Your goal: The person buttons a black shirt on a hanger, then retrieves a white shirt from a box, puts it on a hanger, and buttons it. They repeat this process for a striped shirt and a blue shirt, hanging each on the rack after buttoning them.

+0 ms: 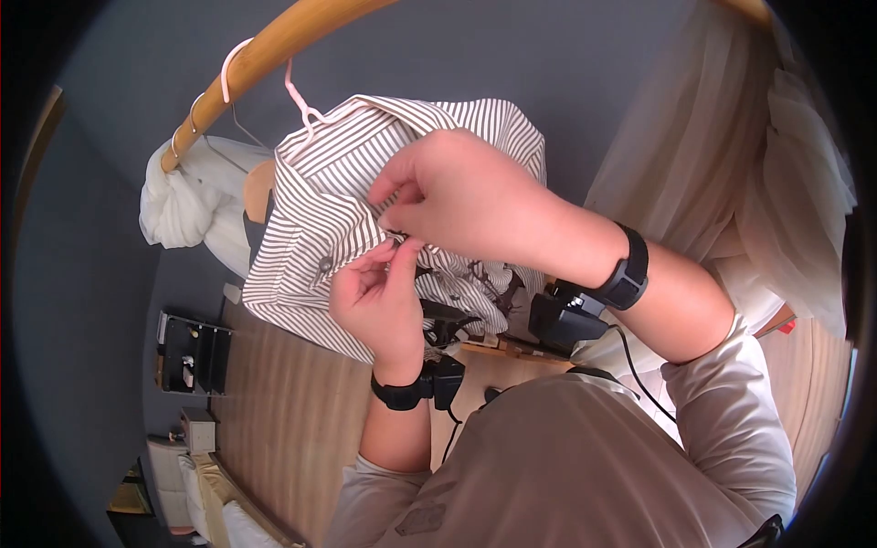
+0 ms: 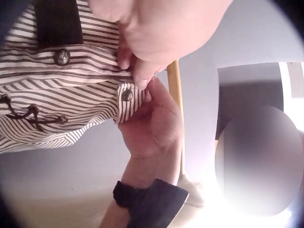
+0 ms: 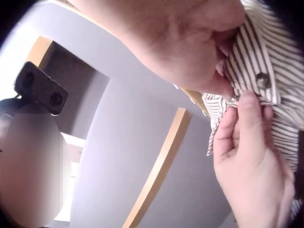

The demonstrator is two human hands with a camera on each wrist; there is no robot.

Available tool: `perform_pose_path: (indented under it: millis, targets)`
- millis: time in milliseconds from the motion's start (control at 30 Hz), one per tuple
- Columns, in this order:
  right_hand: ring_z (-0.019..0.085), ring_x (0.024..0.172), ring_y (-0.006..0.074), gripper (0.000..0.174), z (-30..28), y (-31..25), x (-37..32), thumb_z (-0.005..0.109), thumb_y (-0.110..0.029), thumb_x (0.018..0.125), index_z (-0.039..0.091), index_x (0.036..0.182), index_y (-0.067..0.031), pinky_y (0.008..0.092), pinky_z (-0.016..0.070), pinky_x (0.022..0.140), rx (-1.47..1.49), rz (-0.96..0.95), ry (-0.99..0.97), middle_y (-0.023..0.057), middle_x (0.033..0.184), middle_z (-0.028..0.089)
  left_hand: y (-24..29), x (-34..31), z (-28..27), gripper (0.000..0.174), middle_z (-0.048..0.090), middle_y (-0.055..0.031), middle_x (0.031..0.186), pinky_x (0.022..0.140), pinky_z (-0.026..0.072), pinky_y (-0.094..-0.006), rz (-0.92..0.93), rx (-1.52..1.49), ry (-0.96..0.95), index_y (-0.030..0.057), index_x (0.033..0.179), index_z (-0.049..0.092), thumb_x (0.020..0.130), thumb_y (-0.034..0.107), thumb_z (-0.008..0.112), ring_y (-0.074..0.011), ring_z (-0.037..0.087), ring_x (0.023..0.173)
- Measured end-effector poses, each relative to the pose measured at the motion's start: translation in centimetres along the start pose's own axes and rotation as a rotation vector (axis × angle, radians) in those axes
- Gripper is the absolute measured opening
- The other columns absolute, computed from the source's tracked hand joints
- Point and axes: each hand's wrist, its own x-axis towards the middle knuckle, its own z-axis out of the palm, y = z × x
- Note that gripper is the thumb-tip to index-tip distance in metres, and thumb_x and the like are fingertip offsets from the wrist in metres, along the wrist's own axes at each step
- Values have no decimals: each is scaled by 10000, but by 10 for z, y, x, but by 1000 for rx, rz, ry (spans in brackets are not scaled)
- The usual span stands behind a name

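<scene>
A striped white-and-dark shirt [image 1: 301, 219] hangs on a pink hanger [image 1: 306, 111]. My left hand [image 1: 376, 301] pinches the front edge of the shirt between thumb and fingers. Just above it, my right hand [image 1: 470, 196] holds the same edge with thumb and bent fingers, the fingertips of both close together. In the left wrist view a round metal button [image 2: 127, 95] sits on the striped cloth beside the right hand [image 2: 154, 126], and another button [image 2: 61, 57] lies farther along. The right wrist view has a button [image 3: 262, 80] just above the left hand [image 3: 251, 152]. The fingertips partly hide the pinched cloth.
A wooden rail [image 1: 265, 57] crosses above the shirt, with more hangers and white sheer fabric [image 1: 178, 205] at its left end. Sheer curtains [image 1: 703, 146] hang at the right. A black shelf [image 1: 194, 356] and a bed [image 1: 215, 493] are at the lower left.
</scene>
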Motion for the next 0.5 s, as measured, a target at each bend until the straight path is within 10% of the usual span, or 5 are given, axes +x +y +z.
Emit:
perform_pose_path:
  millis: [500]
  targets:
    - [734,824,333,246,-1,12,-4,667,-50,847,762,1068,3,403,582,788,-72,-162,-10,200,881,741,1,-6,-9,125,756,-166,954,834,567,-257,-79,48,-70,-108,1037,690,920,-74,715,-168,728,874]
